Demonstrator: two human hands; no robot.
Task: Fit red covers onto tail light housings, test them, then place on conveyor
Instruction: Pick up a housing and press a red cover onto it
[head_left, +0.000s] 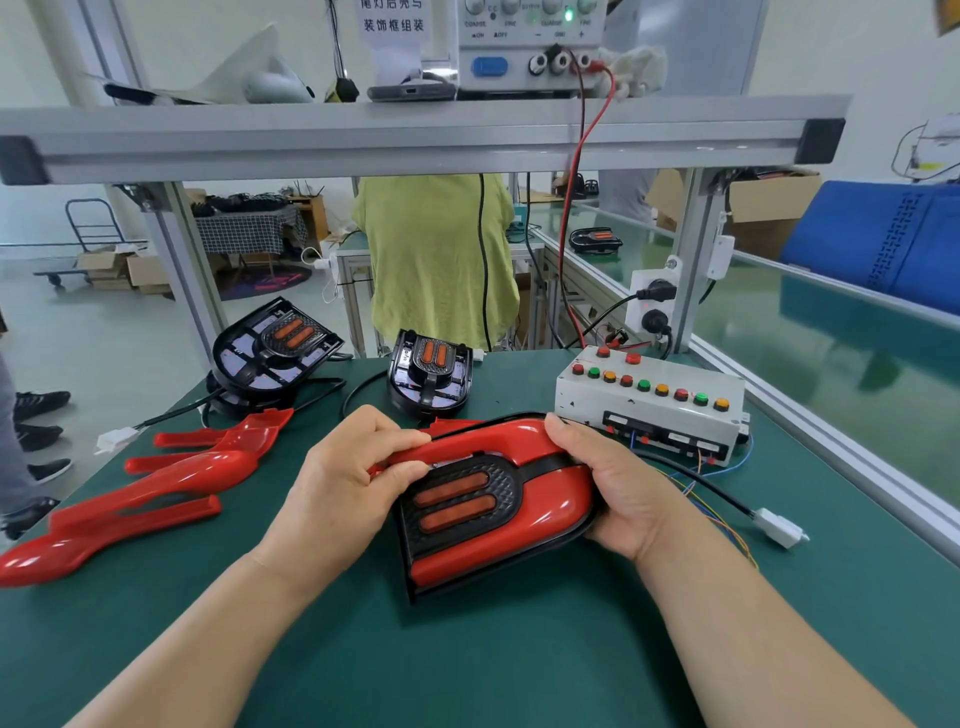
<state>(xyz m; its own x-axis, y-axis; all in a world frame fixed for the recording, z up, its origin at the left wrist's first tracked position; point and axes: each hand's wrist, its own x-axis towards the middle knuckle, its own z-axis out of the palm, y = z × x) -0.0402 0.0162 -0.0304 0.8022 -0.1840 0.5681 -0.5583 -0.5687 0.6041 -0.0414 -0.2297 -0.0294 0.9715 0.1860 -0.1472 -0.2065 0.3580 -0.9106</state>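
I hold a tail light housing (467, 501) with a glossy red cover (545, 506) on it, low over the green table (467, 649). My left hand (353, 478) pinches the cover's left edge. My right hand (618, 493) grips the right end, fingers curled over the top. Its black cable runs right to a white connector (779, 527) lying on the table. Two bare black housings (275, 345) (430, 376) stand at the back. Loose red covers (140, 493) lie at the left.
A grey test box (649, 402) with coloured buttons sits at the right back. The green conveyor (831, 332) runs behind an aluminium rail on the right. A power supply (524, 47) stands on the shelf above. A person in a green top stands beyond the table.
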